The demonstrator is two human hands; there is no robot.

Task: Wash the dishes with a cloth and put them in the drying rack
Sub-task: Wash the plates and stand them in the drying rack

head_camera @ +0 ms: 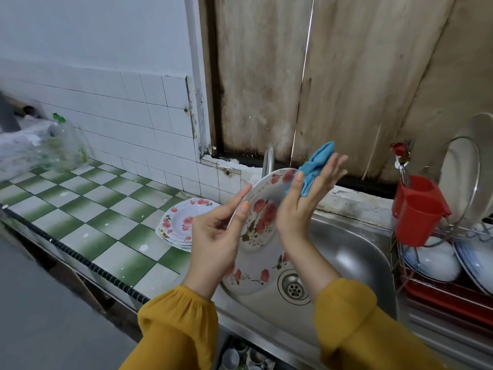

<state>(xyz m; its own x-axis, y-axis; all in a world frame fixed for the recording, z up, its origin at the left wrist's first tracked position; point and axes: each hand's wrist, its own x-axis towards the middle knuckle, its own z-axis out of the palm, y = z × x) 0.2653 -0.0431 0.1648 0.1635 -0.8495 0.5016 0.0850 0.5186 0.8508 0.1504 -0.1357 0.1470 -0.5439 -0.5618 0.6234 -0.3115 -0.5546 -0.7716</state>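
My left hand (218,236) grips a white plate (260,222) with red flowers by its left rim and holds it tilted on edge above the steel sink (354,252). My right hand (306,198) presses a blue cloth (317,166) against the plate's upper face, fingers straight, thumb over the cloth's near edge. A stack of matching flowered plates (178,222) lies on the counter left of the sink. The wire drying rack (442,265) stands at the right with white bowls and plates in it.
A red cutlery cup (418,209) with utensils hangs on the rack. The tap (268,161) rises behind the plate. A green-and-white tiled counter (88,209) runs left, with a clear plastic bottle (64,145) and bags at its far end. Wooden boards back the sink.
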